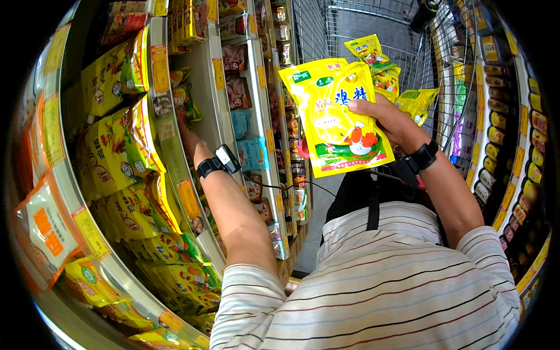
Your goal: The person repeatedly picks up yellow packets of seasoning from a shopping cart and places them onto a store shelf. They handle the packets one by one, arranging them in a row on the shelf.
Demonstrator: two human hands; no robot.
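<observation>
My right hand (388, 119) grips a large yellow seasoning bag (335, 119) by its right side, thumb across the front. The bag is upright and shows a cartoon chicken above a green band. Just behind it are smaller yellow packets (368, 49); I cannot tell whether the hand holds any of them. On the left, my left hand (185, 129) reaches into a shelf bay beside a small yellow-green packet (188, 104). The shelf edge and shadow hide most of its fingers, so its grip does not show.
A wire shopping cart (350, 14) stands ahead of me. Shelves on the left carry large yellow bags (116, 151), an orange-and-white bag (49, 224) and blue packs (252, 154). Jars (496, 119) line the right-hand shelves. A thin black cable (291, 186) runs between my arms.
</observation>
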